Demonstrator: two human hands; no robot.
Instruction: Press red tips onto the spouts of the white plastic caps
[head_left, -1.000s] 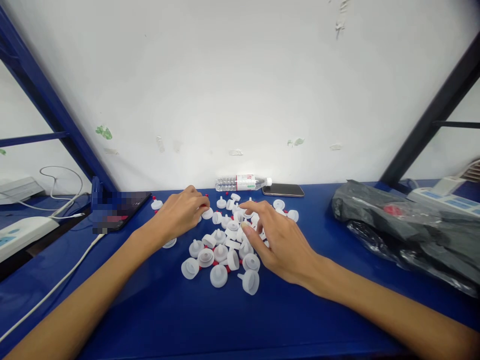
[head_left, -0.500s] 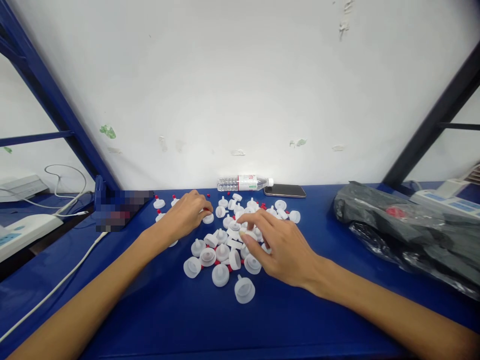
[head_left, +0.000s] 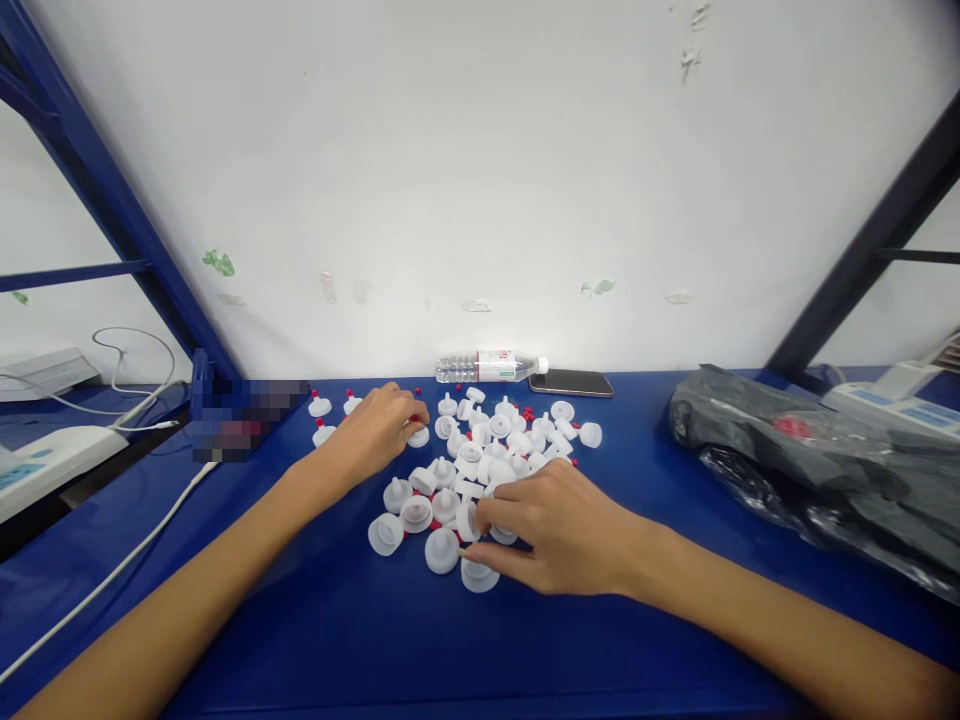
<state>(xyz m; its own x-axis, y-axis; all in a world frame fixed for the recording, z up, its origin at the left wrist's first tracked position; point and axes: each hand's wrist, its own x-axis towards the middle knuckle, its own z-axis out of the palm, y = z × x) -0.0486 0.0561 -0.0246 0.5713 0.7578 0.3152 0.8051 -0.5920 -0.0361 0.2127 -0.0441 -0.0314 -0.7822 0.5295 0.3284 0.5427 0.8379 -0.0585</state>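
My left hand is closed, fingertips pinching a white plastic nozzle cap at the left of the pile. A red tip on that cap, if there is one, is hidden by the fingers. My right hand reaches low over the front of the heap of white nozzle caps, thumb and forefinger apart. Its forefinger is by a tilted cap, and its thumb is just above another cap at the front edge. Contact there is hard to make out. Small red tips lie among the caps.
Several red-tipped caps stand to the left. A clear water bottle lies by the wall beside a phone. A dark plastic bag covers the right side. A power strip and white cable are at left.
My right hand has come down and nearer to me, from the pile's middle to its front edge. The foremost cap has shifted left and now sits flatter. My left hand has stayed in place.
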